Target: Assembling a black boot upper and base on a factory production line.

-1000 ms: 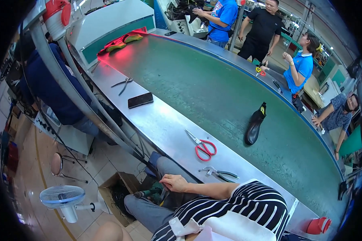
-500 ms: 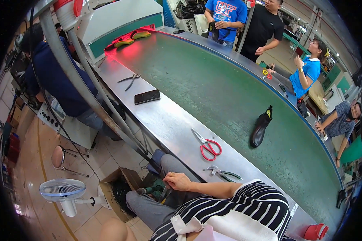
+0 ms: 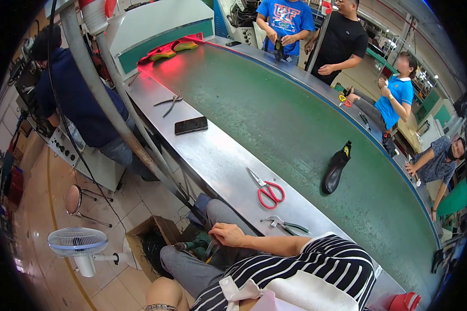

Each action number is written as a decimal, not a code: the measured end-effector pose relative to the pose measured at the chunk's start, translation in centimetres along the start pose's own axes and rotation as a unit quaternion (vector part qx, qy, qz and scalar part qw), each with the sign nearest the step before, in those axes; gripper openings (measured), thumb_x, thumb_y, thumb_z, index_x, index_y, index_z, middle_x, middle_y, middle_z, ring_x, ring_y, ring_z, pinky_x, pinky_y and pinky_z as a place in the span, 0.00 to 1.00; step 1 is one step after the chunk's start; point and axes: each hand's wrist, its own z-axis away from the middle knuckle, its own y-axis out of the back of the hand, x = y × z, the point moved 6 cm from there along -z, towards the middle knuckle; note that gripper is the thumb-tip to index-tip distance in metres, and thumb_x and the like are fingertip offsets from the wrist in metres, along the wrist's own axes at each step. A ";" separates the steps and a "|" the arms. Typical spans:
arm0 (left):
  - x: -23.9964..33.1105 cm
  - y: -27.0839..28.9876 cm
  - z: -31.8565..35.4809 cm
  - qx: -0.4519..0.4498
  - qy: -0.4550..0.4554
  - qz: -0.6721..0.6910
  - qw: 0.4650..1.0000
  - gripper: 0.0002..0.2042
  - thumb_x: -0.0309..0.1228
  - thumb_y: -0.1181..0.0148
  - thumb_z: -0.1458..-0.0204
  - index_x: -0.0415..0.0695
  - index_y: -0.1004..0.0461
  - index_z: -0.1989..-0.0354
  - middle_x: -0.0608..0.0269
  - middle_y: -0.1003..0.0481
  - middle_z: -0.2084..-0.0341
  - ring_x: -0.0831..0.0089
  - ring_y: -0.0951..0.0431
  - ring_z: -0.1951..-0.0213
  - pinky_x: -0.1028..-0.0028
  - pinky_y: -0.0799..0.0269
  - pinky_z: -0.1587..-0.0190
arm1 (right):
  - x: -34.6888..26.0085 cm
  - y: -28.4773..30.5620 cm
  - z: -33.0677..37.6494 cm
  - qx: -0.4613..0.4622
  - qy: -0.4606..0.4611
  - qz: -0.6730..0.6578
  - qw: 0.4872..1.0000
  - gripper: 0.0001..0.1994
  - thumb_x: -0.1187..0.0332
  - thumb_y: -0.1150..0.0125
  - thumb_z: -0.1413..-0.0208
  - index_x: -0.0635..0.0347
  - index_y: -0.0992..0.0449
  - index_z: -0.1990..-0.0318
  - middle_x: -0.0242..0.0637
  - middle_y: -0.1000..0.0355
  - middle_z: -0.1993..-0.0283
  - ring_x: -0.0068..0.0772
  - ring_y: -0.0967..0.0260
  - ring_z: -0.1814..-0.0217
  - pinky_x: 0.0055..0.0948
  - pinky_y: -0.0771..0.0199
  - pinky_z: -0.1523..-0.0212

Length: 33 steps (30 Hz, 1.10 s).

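Note:
My right hand (image 3: 227, 234) rests low over my grey-trousered lap, left of the bench, with its fingers curled in; what they hold, if anything, is hidden. Just beneath it are dark cloth and a greenish tool-like object (image 3: 194, 246) that I cannot name. My left hand is out of view; only a bent part of my left arm (image 3: 164, 291) shows at the lower edge, with a bracelet. Nearest my right forearm on the metal ledge are pincers (image 3: 288, 225) with dark handles and red-handled scissors (image 3: 269, 194). A black ankle boot (image 3: 336, 171) lies on the green conveyor belt (image 3: 264, 124).
A phone (image 3: 191, 125) and more pincers (image 3: 169, 103) lie along the ledge. Yellow-green shoe parts (image 3: 174, 49) sit under red light at the far end. Several people stand or sit across the belt. A box (image 3: 158, 243), fan (image 3: 78, 249) and stool (image 3: 75, 201) stand left.
The boot on the belt has shifted slightly nearer. More of my left arm shows, with the bracelet. My right hand stays almost in place. Across the belt, a person in blue lowers a dark shoe.

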 end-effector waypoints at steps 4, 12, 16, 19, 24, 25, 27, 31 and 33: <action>-0.9 0.6 1.9 0.003 0.032 0.004 0.999 0.23 0.37 0.47 0.44 0.53 0.34 0.39 0.62 0.36 0.39 0.62 0.38 0.38 0.55 0.51 0.33 | 0.5 0.5 0.2 -0.001 -0.010 0.010 1.000 0.08 0.72 0.44 0.48 0.54 0.25 0.60 0.33 0.29 0.62 0.38 0.28 0.58 0.34 0.25 0.62; -3.6 3.4 17.5 -0.370 0.438 -0.255 0.779 0.16 0.37 0.40 0.47 0.39 0.26 0.55 0.53 0.26 0.57 0.54 0.26 0.56 0.57 0.32 0.48 | 0.2 0.4 0.4 -0.010 0.002 -0.001 1.000 0.08 0.71 0.43 0.48 0.55 0.24 0.60 0.32 0.28 0.62 0.36 0.27 0.59 0.32 0.25 0.63; 5.2 8.2 32.3 -0.565 0.478 -0.231 0.632 0.16 0.33 0.37 0.52 0.40 0.26 0.55 0.54 0.26 0.54 0.52 0.29 0.47 0.52 0.39 0.41 | 0.4 0.1 0.1 -0.015 0.005 -0.009 1.000 0.07 0.70 0.43 0.47 0.55 0.24 0.60 0.32 0.29 0.63 0.36 0.27 0.60 0.32 0.25 0.64; 13.0 10.1 39.7 -0.619 0.431 -0.221 0.617 0.16 0.35 0.38 0.51 0.42 0.24 0.55 0.57 0.25 0.52 0.54 0.32 0.43 0.51 0.45 0.38 | 0.2 0.0 0.0 -0.008 0.017 -0.003 1.000 0.07 0.70 0.43 0.47 0.55 0.24 0.60 0.32 0.29 0.63 0.35 0.27 0.60 0.31 0.26 0.64; 14.2 9.9 42.0 -0.580 0.483 -0.282 0.592 0.12 0.33 0.39 0.53 0.45 0.21 0.59 0.62 0.24 0.51 0.58 0.33 0.42 0.53 0.50 0.35 | 0.5 -0.3 -0.2 -0.033 0.007 -0.001 0.999 0.08 0.70 0.44 0.48 0.55 0.24 0.60 0.32 0.28 0.62 0.35 0.27 0.60 0.31 0.26 0.62; 14.2 9.9 42.0 -0.577 0.486 -0.285 0.591 0.12 0.33 0.39 0.53 0.45 0.21 0.59 0.62 0.24 0.51 0.58 0.33 0.42 0.53 0.50 0.35 | 0.4 -0.4 -0.2 -0.035 0.009 0.003 0.999 0.09 0.70 0.44 0.49 0.55 0.24 0.60 0.31 0.28 0.62 0.35 0.27 0.60 0.30 0.26 0.62; 14.0 9.9 41.8 -0.566 0.481 -0.274 0.611 0.12 0.33 0.39 0.53 0.44 0.20 0.61 0.61 0.24 0.53 0.59 0.33 0.42 0.53 0.49 0.35 | 0.5 -0.3 -0.3 -0.037 0.010 0.003 0.999 0.09 0.70 0.44 0.49 0.55 0.24 0.60 0.31 0.28 0.62 0.35 0.27 0.60 0.30 0.26 0.62; 13.9 9.8 41.7 -0.564 0.479 -0.271 0.616 0.12 0.33 0.39 0.53 0.44 0.20 0.61 0.62 0.23 0.53 0.59 0.32 0.42 0.53 0.48 0.36 | 0.2 0.1 -0.4 -0.028 0.004 0.005 1.000 0.09 0.72 0.44 0.50 0.55 0.23 0.61 0.31 0.28 0.62 0.35 0.27 0.60 0.30 0.26 0.62; 13.8 9.8 41.9 -0.565 0.476 -0.272 0.616 0.11 0.33 0.39 0.54 0.44 0.20 0.62 0.62 0.23 0.54 0.59 0.32 0.43 0.54 0.48 0.36 | 0.2 0.2 -0.3 -0.029 0.004 0.011 1.000 0.09 0.72 0.44 0.50 0.55 0.23 0.61 0.31 0.28 0.62 0.35 0.27 0.60 0.30 0.26 0.62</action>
